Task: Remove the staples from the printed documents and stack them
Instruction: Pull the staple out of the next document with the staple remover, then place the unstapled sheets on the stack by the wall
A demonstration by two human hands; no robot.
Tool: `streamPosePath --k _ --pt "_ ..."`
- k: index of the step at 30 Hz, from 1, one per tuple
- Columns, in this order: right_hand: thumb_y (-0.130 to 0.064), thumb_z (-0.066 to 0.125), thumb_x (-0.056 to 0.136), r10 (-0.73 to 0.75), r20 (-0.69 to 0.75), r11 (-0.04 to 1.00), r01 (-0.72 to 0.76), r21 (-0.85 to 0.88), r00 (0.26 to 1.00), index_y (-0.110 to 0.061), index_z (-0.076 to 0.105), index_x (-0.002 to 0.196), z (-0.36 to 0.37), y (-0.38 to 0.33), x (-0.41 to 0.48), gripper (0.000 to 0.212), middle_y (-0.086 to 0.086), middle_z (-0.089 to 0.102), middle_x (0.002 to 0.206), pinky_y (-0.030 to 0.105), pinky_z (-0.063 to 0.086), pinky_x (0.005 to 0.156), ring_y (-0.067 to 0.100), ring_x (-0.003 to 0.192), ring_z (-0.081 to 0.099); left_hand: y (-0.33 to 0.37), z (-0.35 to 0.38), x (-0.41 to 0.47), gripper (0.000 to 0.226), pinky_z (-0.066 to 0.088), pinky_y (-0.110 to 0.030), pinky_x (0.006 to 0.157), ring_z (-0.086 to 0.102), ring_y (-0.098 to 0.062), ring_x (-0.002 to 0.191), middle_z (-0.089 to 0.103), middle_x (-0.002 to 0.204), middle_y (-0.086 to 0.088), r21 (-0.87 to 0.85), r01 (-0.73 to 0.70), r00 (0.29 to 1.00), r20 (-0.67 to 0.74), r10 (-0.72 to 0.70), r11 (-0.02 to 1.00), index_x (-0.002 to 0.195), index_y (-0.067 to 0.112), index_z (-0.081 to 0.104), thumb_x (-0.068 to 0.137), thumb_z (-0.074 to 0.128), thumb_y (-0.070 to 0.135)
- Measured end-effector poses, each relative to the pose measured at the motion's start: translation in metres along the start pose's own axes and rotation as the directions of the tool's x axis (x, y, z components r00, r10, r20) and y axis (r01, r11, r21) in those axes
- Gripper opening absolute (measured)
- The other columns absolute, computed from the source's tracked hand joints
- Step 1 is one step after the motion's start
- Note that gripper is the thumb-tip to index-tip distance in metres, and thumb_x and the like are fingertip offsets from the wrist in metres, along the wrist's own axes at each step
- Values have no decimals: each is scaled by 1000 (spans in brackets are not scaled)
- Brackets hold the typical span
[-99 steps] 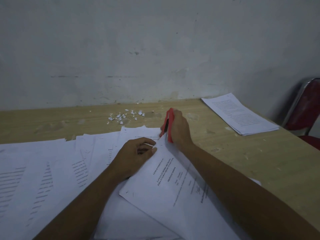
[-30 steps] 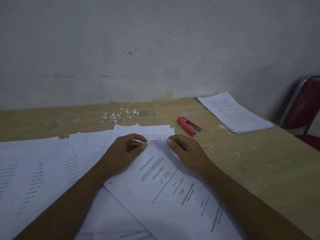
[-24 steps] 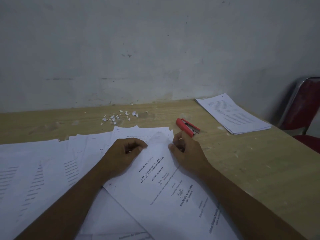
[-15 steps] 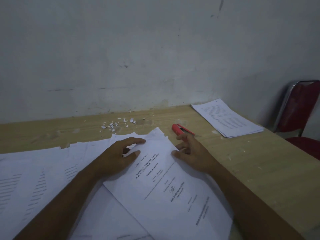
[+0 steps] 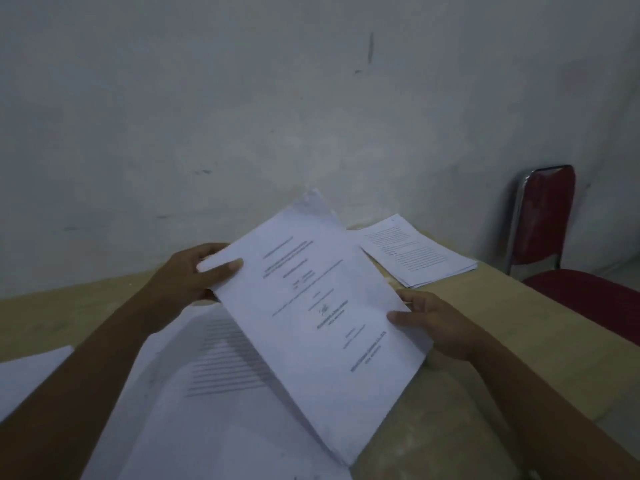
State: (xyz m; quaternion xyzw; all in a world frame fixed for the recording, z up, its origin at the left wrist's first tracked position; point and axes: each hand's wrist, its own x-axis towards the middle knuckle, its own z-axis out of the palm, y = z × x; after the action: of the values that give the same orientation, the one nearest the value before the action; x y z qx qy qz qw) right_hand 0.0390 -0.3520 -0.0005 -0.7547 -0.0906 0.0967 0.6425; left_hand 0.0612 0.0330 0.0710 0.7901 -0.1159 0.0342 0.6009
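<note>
I hold the printed document (image 5: 311,306) lifted above the table (image 5: 519,341), my left hand (image 5: 194,275) pinching its left edge and my right hand (image 5: 436,323) gripping its right edge. The finished stack (image 5: 415,254) lies at the far right, near the red chair (image 5: 543,220).

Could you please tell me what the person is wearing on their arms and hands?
Nothing that shows: the left hand and right hand are ungloved, without visible rings, watch or bracelet, and both forearms are bare, no sleeve in view.

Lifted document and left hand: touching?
Touching. In the head view, the left hand pinches the lifted document at its left edge, with the thumb lying on the top page.
</note>
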Motion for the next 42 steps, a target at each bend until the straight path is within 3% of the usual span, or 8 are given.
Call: streamPosePath --k 4,12,18,23,27,33,37,42 --pt "-13 64 92 -40 -224 995 59 76 974 -12 64 121 -28 -4 1 30 2 72 117 36 58 83 24 100 71 2 41 18 36 58 -26 65 73 -16 84 73 111 -12 -234 56 998 -2 -58 971 116 12 64 87 66 34" --pt "-15 62 95 -15 -497 990 81 112 868 -10 63 124 -92 1 30 30 5 72 117 53 52 96 32 104 69 10 153 47 33 57 -34 69 71 -26 82 76 94 -9 -125 114 970 229 -84 985 105 11 71 85 65 35" --pt "-20 63 95 37 -544 999 -28 26 838 -21 65 115 -151 10 68 20 4 70 117 55 50 98 33 105 66 7 214 87 17 42 -13 41 67 -5 55 77 90 -6 -50 90 974 214 -77 995 103 7 70 94 64 19" --pt "-16 63 93 20 -562 981 -125 -149 827 -15 65 119 -190 18 98 26 2 70 116 45 53 92 26 102 66 -13 254 127 22 60 -29 65 73 -20 74 77 90 -6 21 101 985 138 -103 995 105 2 70 92 67 20" --pt "-14 61 95 -52 -570 911 -195 -363 820 -10 61 121 -205 22 117 26 1 63 113 31 44 80 23 101 61 -27 284 149 24 54 -23 59 67 -17 66 74 89 -11 136 128 989 62 -137 982 100 0 69 91 68 22" --pt "-17 63 94 -73 -533 802 -268 -533 843 -9 51 132 -217 28 143 41 8 59 129 28 41 87 24 110 56 -36 309 163 30 44 -2 60 64 -18 97 68 118 -12 259 127 990 23 -137 958 120 2 59 94 64 16" --pt "-19 64 93 -44 -515 729 -325 -603 856 -11 51 133 -222 41 155 43 10 61 130 27 41 86 27 111 58 -42 316 169 41 51 -29 94 61 -22 115 61 132 -7 323 143 986 34 -163 935 131 7 52 94 63 20" --pt "-33 63 91 -82 -561 610 -404 -681 824 -12 58 128 -226 64 164 43 9 63 125 42 44 102 30 113 57 -42 323 177 46 49 -27 92 57 -20 117 53 135 -6 447 167 975 55 -213 879 130 10 50 92 64 32"
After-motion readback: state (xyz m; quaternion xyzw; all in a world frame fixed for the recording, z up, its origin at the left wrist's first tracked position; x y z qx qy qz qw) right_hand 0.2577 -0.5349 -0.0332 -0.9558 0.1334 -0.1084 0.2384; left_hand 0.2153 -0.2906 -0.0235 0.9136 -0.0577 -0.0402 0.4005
